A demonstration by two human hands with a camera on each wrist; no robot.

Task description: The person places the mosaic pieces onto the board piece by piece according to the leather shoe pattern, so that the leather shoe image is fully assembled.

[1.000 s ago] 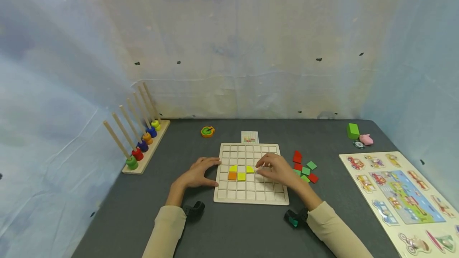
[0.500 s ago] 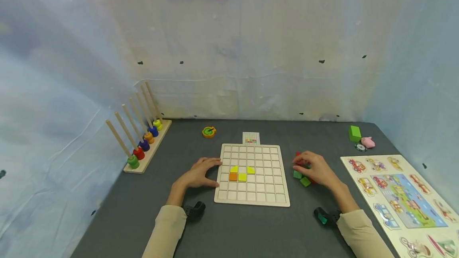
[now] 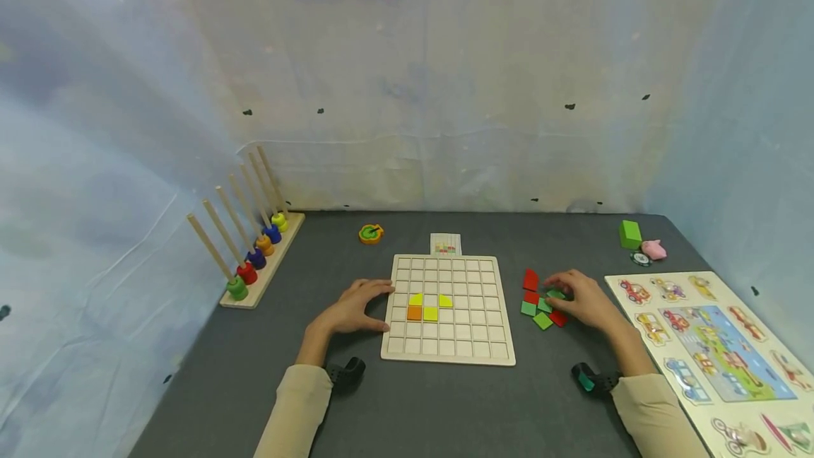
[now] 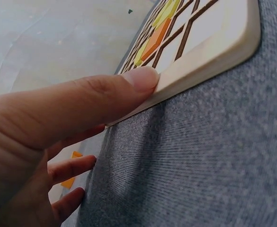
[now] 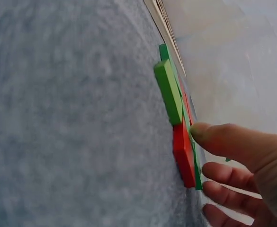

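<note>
A pale wooden grid board [image 3: 470,346] lies on the dark table, bearing an orange tile [image 3: 415,313] and three yellow pieces, among them a full square tile [image 3: 430,314]. My left hand [image 3: 356,306] rests at the board's left edge; in the left wrist view its thumb [image 4: 140,80] touches the rim, with the fingers spread. Right of the board lies a loose group of red tiles [image 3: 531,279] and green tiles [image 3: 543,321]. Over its right side is my right hand [image 3: 588,300], thumb and fingertips around a green tile [image 3: 556,295] that appears to lie on the table still.
A small pattern card [image 3: 446,244] lies behind the board. The peg stacker [image 3: 270,267] with coloured rings stands left. At back are an orange-green toy [image 3: 371,234], a green block [image 3: 630,235], a pink pig [image 3: 653,250] and a round chip [image 3: 641,259]. A picture puzzle [image 3: 649,366] lies right.
My right hand has moved from the board, beside a yellow piece, rightward to the loose tiles, then a little farther to their right side. My left hand has stayed at the board's edge.
</note>
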